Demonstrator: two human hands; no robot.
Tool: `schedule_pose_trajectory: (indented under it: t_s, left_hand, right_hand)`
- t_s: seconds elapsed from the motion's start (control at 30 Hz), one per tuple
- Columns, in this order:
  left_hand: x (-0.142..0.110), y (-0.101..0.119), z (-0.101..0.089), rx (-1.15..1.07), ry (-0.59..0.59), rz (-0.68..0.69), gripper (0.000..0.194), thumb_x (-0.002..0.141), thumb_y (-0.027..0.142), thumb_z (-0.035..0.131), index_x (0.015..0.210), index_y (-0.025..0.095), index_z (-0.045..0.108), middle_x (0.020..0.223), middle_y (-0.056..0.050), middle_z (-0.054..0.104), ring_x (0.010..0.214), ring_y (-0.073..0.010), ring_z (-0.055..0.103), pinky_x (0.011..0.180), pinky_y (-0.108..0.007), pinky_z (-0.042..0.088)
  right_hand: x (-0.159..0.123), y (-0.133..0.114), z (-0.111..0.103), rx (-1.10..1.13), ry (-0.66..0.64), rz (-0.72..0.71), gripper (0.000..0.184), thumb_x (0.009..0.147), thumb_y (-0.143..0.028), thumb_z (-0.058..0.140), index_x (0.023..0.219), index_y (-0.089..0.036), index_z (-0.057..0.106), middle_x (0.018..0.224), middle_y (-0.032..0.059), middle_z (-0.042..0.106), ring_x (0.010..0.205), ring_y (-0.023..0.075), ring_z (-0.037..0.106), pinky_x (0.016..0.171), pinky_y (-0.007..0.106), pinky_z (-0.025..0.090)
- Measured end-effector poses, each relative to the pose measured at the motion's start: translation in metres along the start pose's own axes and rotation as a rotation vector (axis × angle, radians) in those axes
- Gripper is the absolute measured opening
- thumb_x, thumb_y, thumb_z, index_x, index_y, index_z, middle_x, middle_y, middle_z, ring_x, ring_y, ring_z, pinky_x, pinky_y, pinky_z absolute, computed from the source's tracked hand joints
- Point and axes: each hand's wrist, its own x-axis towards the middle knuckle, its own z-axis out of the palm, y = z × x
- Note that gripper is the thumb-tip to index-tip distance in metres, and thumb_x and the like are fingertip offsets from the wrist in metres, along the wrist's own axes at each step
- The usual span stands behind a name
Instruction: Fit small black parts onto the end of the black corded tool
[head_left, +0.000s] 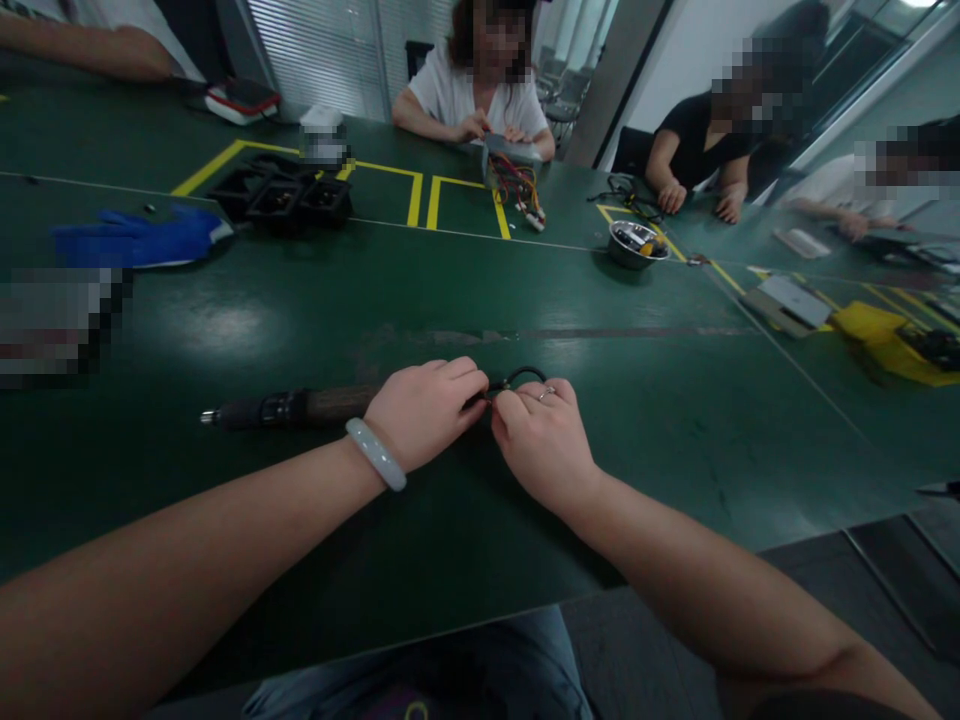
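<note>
A long dark tool that looks like an electric screwdriver (pixel 281 408) lies on the green table, its metal tip pointing left. My left hand (pixel 429 405), a pale bangle at its wrist, rests over the tool's right end. Its fingers are closed at the end of a thin black cable (pixel 529 372). My right hand (pixel 541 435), with a ring on one finger, is closed in a pinch on the cable, close against the left fingertips. The cable arches up in a small loop behind the right hand. The exact spot between the fingertips is hidden.
A blue glove (pixel 139 238) and black plastic trays (pixel 277 195) lie at the far left. Further back sit a metal bowl (pixel 636 245) with small parts and a grey box with coloured wires (pixel 517 175). Several people work around the table; a yellow bag (pixel 892 335) lies right.
</note>
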Motion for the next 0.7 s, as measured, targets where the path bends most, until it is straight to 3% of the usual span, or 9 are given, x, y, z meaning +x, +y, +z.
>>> schedule_pose_trajectory:
  t_s: [0.4, 0.7]
  left_hand:
    - [0.001, 0.001, 0.000, 0.027, -0.002, 0.020, 0.011, 0.089, 0.029, 0.052, 0.093, 0.022, 0.060, 0.095, -0.002, 0.060, 0.084, -0.0183, 0.057, 0.068, -0.030, 0.044]
    - [0.001, 0.003, -0.001, 0.079, -0.006, -0.004, 0.012, 0.089, 0.031, 0.051, 0.089, 0.022, 0.059, 0.093, -0.001, 0.059, 0.082, -0.0188, 0.057, 0.063, -0.030, 0.042]
  right_hand:
    - [0.005, 0.013, 0.006, 0.285, -0.030, 0.139, 0.009, 0.087, -0.020, 0.055, 0.082, -0.020, 0.063, 0.081, 0.0009, 0.066, 0.083, 0.0169, 0.057, 0.088, 0.035, 0.027]
    - [0.008, 0.017, 0.006, 0.492, -0.078, 0.290, 0.006, 0.084, -0.024, 0.060, 0.079, -0.021, 0.062, 0.074, -0.0040, 0.065, 0.073, 0.0132, 0.059, 0.084, 0.032, 0.030]
